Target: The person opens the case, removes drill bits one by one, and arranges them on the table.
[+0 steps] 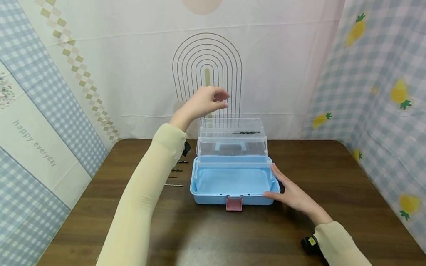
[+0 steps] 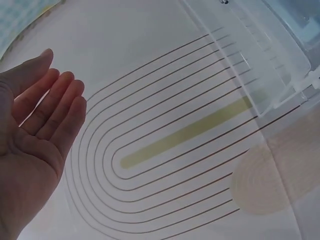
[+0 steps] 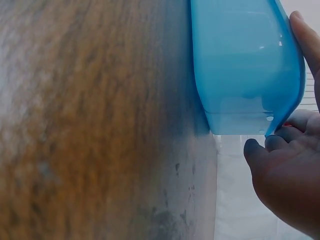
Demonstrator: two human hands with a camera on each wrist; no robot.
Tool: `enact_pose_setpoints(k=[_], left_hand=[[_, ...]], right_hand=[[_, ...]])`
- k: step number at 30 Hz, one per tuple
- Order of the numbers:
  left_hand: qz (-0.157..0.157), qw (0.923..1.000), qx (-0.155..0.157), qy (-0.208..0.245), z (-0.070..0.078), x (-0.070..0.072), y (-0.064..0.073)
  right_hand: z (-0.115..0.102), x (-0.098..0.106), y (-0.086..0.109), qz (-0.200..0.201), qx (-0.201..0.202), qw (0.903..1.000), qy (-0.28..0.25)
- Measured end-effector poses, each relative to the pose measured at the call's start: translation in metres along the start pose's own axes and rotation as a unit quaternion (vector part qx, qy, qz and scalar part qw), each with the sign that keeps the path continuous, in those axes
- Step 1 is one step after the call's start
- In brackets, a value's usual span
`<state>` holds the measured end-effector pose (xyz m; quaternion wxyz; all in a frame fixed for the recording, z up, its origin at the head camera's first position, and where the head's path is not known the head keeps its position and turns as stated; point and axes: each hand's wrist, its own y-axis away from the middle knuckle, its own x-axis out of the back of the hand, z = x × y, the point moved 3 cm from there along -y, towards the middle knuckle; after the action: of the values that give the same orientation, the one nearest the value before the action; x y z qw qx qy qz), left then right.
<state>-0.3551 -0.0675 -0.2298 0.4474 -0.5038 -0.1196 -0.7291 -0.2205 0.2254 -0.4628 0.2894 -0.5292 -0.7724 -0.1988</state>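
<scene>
A light blue toolbox (image 1: 213, 200) stands opened on the table, its clear upper parts (image 1: 232, 124) raised at the back and a pink latch (image 1: 234, 204) hanging at the front. One or two dark drill bits (image 1: 246, 132) lie in the top clear section; I cannot tell how many. My left hand (image 1: 206, 101) hovers above the box's back left, fingers loosely bent; the left wrist view shows that hand (image 2: 45, 115) with nothing in it. With thumb and fingers spread around the box's right front corner, my right hand (image 1: 292, 194) holds its rim.
Several drill bits (image 1: 174, 185) lie in a column left of the box, partly hidden by my left sleeve (image 1: 144, 194). A wooden table (image 1: 204, 241) bears everything. Printed cloth (image 1: 139, 73) hangs right behind the table.
</scene>
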Motion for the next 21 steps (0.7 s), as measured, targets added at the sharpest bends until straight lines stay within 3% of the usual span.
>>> enact_pose_setpoints(k=[9, 14, 21], left_hand=[[-0.057, 0.9974, 0.043, 0.006, -0.01, -0.021, -0.016], [-0.087, 0.9948, 0.052, -0.007, -0.013, -0.03, -0.025], [-0.099, 0.9927, 0.061, -0.033, -0.015, -0.04, -0.036]], right_hand=[[-0.001, 0.0, 0.002, -0.001, -0.001, 1.0, 0.001], [0.001, 0.0, 0.003, -0.002, -0.001, 1.0, -0.003], [0.0, 0.0, 0.004, -0.002, -0.004, 0.9999, -0.014]])
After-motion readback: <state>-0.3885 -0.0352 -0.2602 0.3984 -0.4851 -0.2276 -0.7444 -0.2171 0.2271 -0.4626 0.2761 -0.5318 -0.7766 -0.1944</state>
